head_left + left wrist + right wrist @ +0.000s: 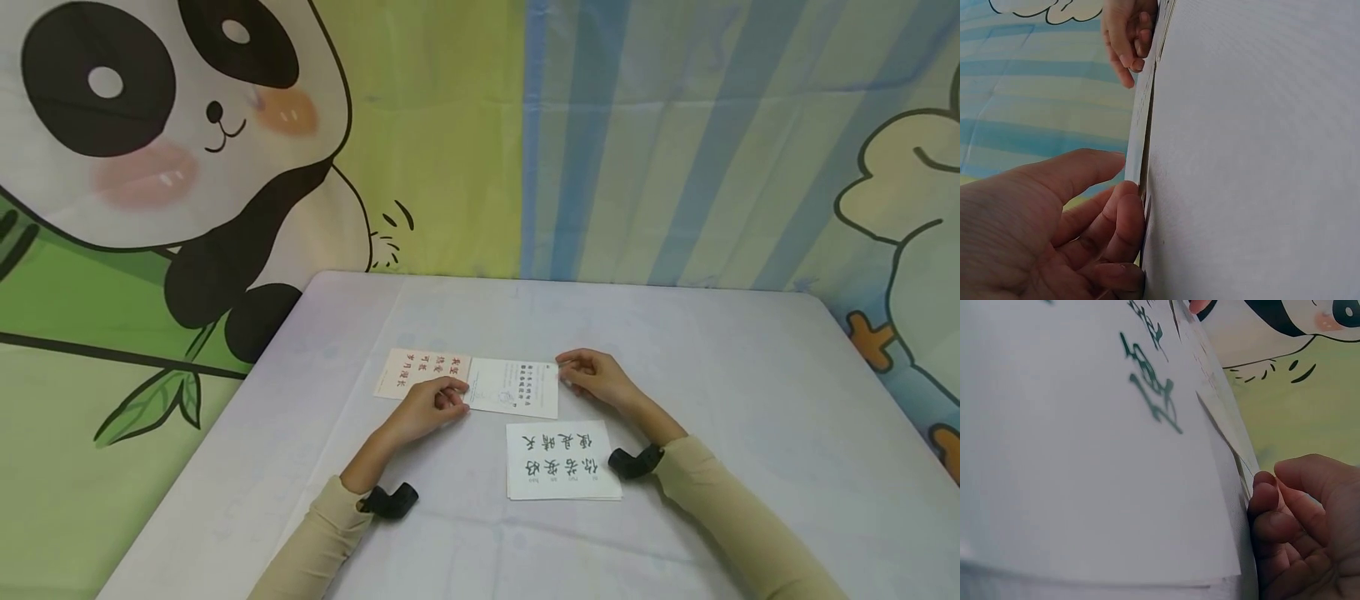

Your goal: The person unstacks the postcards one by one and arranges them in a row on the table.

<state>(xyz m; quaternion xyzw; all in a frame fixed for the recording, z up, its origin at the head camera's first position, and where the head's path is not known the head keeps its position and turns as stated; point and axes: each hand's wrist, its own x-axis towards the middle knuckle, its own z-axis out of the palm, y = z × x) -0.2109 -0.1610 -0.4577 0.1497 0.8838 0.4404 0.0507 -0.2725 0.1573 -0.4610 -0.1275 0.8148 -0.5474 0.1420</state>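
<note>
White rectangular card [491, 385]; right hand [597, 379] pinches corner; left hand [429, 408] at edge, cannot tell grip.

I count two hands of mine, one left hand [429, 408] and one right hand [597, 377], plus two sleeves [318, 533] and two black wrist pieces [636, 462], one to each arm. There are two cards end to end, one red-lettered card [411, 365] and one white card [516, 387], and one stack of cards [564, 461]; that seems at least two deep, though I can't count its edges surely. One table [675, 333]; one panda [172, 208].
</note>
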